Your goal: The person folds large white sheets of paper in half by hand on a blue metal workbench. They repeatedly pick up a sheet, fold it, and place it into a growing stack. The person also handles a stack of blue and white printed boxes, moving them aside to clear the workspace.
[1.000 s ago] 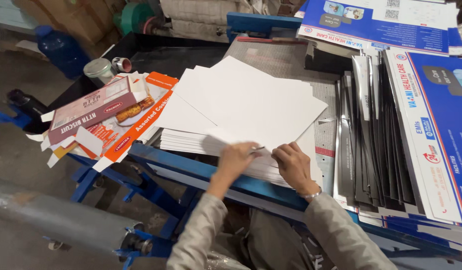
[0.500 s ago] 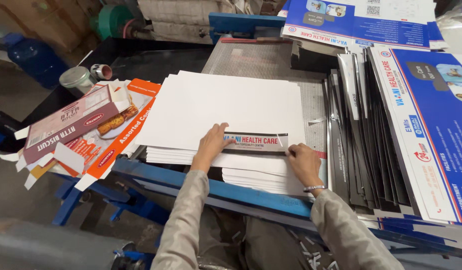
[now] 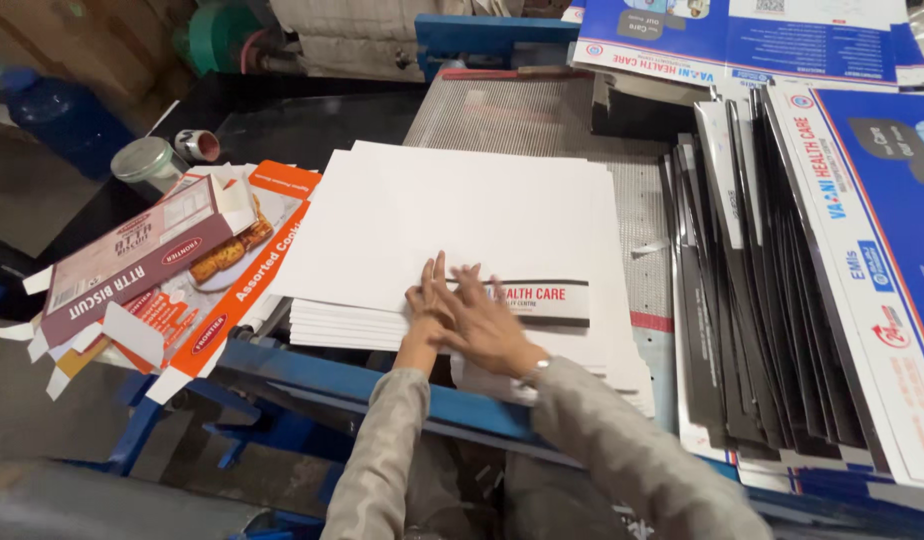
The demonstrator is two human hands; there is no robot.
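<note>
My left hand: flat and open, fingers spread, palm down on the near edge of the white sheet stack; it grips nothing
My right hand: also flat and open, lying partly over my left, fingers pointing up and to the left; it presses on the left end of the printed strip and clasps nothing
Printed strip: a narrow label with dark borders, lying flat on the top white sheet near the stack's front edge, its right part showing clear of my fingers
White sheet stack: a thick pile resting on the blue-framed work table, its layers stepped at the front
Flattened biscuit cartons: orange and maroon, piled to the left of the stack, just beside it
Blue and white printed boards: stacked to the right, fanned edge on edge
Tin can: behind the cartons, on the dark surface
My sleeves: grey, both reaching in from the bottom
</note>
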